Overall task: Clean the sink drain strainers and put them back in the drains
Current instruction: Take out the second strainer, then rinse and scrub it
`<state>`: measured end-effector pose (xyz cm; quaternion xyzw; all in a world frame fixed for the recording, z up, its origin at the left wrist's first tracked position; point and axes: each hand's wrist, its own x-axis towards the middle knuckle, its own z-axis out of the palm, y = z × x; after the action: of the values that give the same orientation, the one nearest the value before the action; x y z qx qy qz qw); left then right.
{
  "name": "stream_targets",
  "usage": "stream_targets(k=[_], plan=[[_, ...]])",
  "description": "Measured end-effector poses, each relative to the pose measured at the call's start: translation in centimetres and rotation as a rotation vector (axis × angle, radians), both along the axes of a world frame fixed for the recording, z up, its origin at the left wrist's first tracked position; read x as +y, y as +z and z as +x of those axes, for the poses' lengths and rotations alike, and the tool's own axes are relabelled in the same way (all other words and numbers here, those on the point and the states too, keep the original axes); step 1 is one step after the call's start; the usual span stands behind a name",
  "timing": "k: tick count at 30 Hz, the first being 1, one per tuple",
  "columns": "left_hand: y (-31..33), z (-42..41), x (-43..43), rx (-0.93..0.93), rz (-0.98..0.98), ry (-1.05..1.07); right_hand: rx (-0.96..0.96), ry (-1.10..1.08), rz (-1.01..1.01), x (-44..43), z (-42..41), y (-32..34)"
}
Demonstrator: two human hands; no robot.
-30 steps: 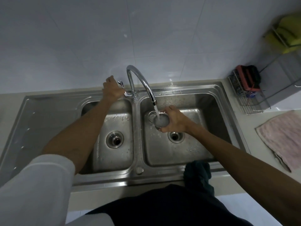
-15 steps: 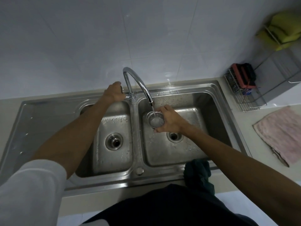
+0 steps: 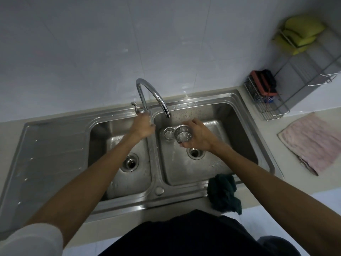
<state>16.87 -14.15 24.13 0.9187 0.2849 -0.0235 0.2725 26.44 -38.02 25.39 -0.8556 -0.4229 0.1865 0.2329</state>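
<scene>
Head cam looks down at a steel double sink [image 3: 55,154]. R hand [image 3: 200,138] holds a strainer basket [image 3: 183,134] up over the R bowl, fingers curled round it. The basket's holey side and bottom face the cam. It's just below the tap spout [image 3: 167,113], a bit to the R. No water seen coming out. A small round metal bit [image 3: 168,133] sits just beside the basket; can't tell what it is. L hand [image 3: 143,126] is by the foot of the tap, just below the tap handle [image 3: 134,105]. It's blurry, so can't tell if it holds anything.

Step, I think: end of the rinse, w/ the tap looking off. The basket looks shiny, but its inside is hidden. Next move prob. needs a look inside for leftover bits. Then turn it open side up and lower it straight into the R drain [image 3: 195,153], right below the hand. It should sit flat, not tipped.

Both holes look open w/ no strainer in them, the L drain [image 3: 130,162] too. So putting back isn't done yet.

Other stuff: dark green cloth [image 3: 224,193] on the sink's front edge, pink towel [image 3: 310,143] on the counter [image 3: 295,117]. A wire rack [image 3: 267,109] has a red & black sponge [image 3: 263,83] in it. Yellow sponges [image 3: 299,32] sit on a higher shelf.
</scene>
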Motion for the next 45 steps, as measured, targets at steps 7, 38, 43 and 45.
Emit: stream_targets(k=[7,38,43,45], plan=[[1.5,-2.6,-7.3,-0.012,-0.252,-0.384,0.002,-0.073,0.017,-3.0,-3.0,1.1],[-0.4,-3.8,-15.1,-0.029,-0.099,-0.469,-0.053,0.054,-0.509,-18.4,-10.1,-7.7],[-1.2,-4.1,-15.4,-0.003,-0.123,-0.482,-0.101,0.140,-0.638,-19.0,-10.1,-9.0],[-1.3,-4.2,-15.6,0.001,-0.134,-0.484,-0.129,0.166,-0.680,-19.2,-10.0,-9.2]])
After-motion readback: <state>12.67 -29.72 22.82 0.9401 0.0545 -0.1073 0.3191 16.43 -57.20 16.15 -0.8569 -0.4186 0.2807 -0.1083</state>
